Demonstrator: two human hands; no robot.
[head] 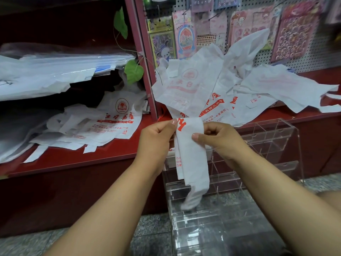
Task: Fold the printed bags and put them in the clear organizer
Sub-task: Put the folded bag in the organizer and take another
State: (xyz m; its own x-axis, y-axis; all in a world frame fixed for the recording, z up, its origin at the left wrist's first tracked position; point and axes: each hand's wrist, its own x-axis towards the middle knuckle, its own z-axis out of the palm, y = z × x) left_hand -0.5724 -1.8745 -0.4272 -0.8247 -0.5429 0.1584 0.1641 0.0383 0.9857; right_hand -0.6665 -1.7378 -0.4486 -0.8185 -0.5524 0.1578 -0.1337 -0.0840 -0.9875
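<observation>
A white bag with red print, folded into a long narrow strip, hangs in front of me. My left hand pinches its top left corner and my right hand pinches its right edge, thumb on the front. The strip's handles dangle down over the clear organizer, which stands on the floor against the red counter. A loose pile of printed bags lies on the counter behind my hands. More printed bags lie on the left shelf.
A red post divides the left shelf from the right counter. Stacked clear plastic sheets fill the upper left shelf. A pegboard with sticker packs stands behind the pile. Green leaves hang by the post. The floor is grey stone.
</observation>
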